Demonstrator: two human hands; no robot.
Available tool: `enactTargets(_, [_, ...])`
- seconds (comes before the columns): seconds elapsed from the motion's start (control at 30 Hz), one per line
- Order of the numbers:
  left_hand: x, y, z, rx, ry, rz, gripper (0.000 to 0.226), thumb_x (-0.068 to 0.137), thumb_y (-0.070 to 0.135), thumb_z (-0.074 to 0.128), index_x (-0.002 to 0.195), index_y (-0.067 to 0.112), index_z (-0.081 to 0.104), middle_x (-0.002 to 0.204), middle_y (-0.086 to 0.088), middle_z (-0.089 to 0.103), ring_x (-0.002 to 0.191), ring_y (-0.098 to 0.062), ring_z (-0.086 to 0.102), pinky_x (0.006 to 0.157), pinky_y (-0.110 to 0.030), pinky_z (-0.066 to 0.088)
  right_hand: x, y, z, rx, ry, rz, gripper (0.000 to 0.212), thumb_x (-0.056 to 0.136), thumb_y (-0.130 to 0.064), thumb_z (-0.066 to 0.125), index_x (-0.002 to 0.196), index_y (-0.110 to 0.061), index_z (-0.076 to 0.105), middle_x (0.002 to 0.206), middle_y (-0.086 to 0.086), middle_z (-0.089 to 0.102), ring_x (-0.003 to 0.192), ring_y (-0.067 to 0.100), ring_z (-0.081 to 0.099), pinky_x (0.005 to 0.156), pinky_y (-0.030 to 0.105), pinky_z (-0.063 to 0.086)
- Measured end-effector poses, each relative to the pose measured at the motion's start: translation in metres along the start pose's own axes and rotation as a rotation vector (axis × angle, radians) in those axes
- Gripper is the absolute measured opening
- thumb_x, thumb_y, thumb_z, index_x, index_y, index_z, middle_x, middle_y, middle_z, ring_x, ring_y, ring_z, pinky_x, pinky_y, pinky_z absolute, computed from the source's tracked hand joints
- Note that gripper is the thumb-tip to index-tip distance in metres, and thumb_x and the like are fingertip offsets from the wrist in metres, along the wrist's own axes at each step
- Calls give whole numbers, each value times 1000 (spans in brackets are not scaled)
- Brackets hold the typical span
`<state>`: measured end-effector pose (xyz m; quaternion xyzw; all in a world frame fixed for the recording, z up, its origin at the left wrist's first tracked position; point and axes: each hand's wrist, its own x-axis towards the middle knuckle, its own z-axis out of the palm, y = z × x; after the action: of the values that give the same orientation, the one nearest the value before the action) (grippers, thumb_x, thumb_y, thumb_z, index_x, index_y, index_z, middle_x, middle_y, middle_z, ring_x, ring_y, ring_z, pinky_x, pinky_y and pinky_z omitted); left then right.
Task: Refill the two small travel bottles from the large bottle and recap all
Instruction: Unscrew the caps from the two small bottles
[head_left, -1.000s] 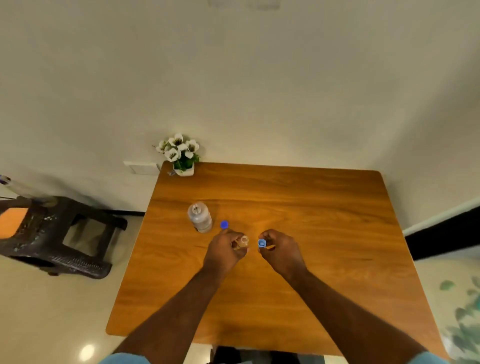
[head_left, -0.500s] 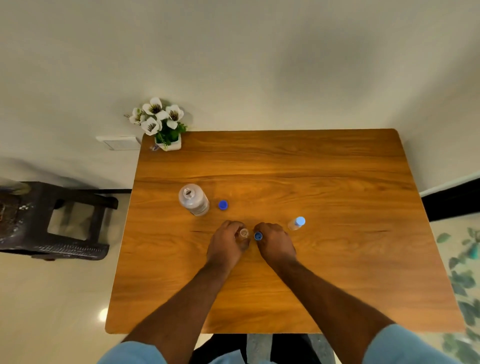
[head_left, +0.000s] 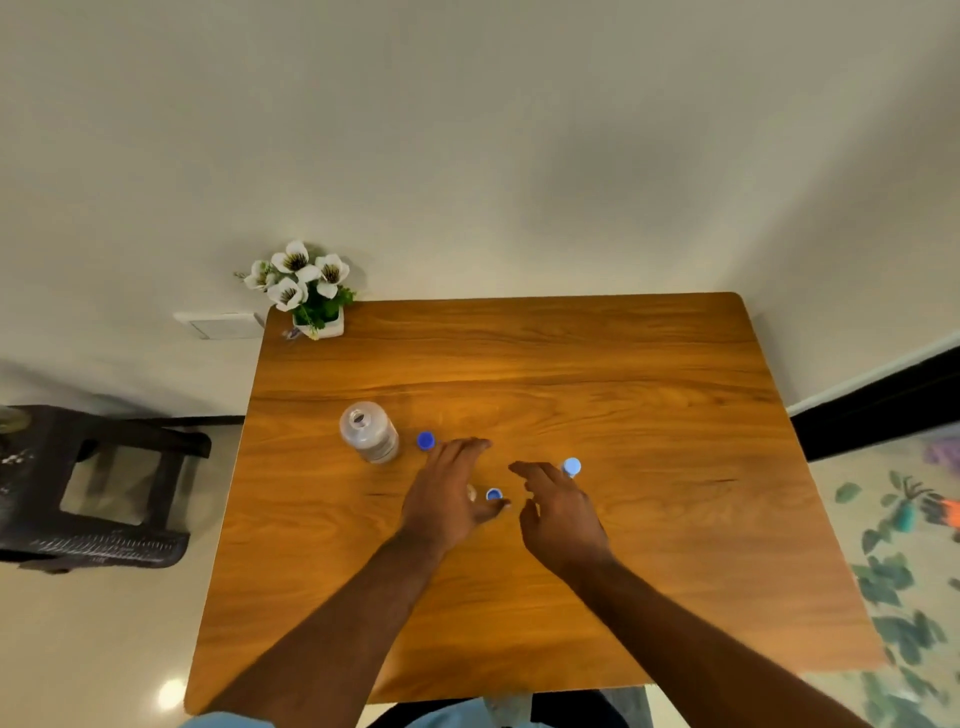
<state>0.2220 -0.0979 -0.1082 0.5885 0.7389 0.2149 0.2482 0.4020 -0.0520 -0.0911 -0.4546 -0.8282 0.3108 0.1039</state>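
- Near the middle of the wooden table (head_left: 597, 374), your left hand (head_left: 449, 493) hovers with its fingers spread and loose, gripping nothing.
- Your right hand (head_left: 558, 512) hovers just beside it, fingers also spread and slightly curled, holding nothing.
- Between your two hands stands a small clear bottle (head_left: 471, 492), mostly hidden by your left hand; whether it is filled cannot be told.
- A small blue cap (head_left: 493, 494) lies just beside that bottle, close to your left thumb, so this bottle looks uncapped.
- Past your right fingertips stands the second small bottle (head_left: 571, 466), with a pale blue cap on it.
- To the left of your left hand lies a darker blue cap (head_left: 425, 440), loose on the table.
- Further left stands the large bottle (head_left: 369, 431), upright, its mouth open.
- In the far left corner sits a pot of white flowers (head_left: 306, 291), well away from the work.
- Judging from this, you are at the start of a fill: the small bottle is open and the large one uncapped.
- Your next move likely calls for lifting the large bottle with one hand and steadying the small bottle with the other, then pouring slowly into the narrow mouth.
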Motion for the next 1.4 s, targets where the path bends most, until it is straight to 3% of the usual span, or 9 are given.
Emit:
enactTargets(0.2, [29,53,10,46,-69,122,77,77,45,79,144,24,47,145,5,51,136,-16,40,110,-30,38,-25,27,-51,57,231,142,51,82,2,56,128,-20,58,121,-5,64,98,9,63,76,26,52])
enactTargets(0.47, [64,75,56,371,-314,77,77,76,49,77,143,27,46,134,0,62,131,-22,46,104,-40,38,-57,79,-79,121,257,296,48,86,-1,59,129,-22,58,119,-10,62,95,4,59,76,35,57])
enactTargets(0.67, [72,80,67,397,-254,62,45,83,46,69,123,27,62,115,-2,71,113,-22,59,96,-35,41,-72,104,-85,136,250,300,41,91,-5,59,128,-22,59,120,-11,62,97,3,61,78,33,58])
enactTargets(0.77, [72,88,58,303,-215,20,42,78,43,73,116,25,66,108,-4,73,100,-26,65,86,-34,50,-68,107,-93,141,242,274,39,92,-6,60,126,-22,60,119,-12,63,96,0,60,76,28,58])
enactTargets(0.93, [83,117,6,40,-117,-15,31,67,36,74,93,22,65,91,0,73,85,-26,68,68,-34,54,-23,76,-130,170,241,123,34,91,-13,64,123,-24,62,114,-11,66,91,-1,62,75,26,57])
enactTargets(1.07, [114,157,-58,-50,86,47,19,73,38,70,71,27,56,65,11,58,66,-14,60,53,-19,39,40,19,-197,187,295,-105,32,90,-23,68,121,-25,64,115,-13,66,93,2,63,79,29,57])
enactTargets(1.27, [143,230,-186,-173,252,199,22,63,42,73,76,26,66,68,9,68,64,-11,63,69,-35,54,109,-94,-326,207,326,-368,17,88,-32,72,104,-32,68,98,-21,68,86,-1,67,76,21,53])
enactTargets(1.4, [147,271,-261,-167,364,294,20,62,39,78,77,32,68,65,10,68,61,-5,60,74,-33,55,124,-156,-389,142,401,-440,10,83,-29,75,91,-28,71,93,-16,72,80,3,68,74,25,53])
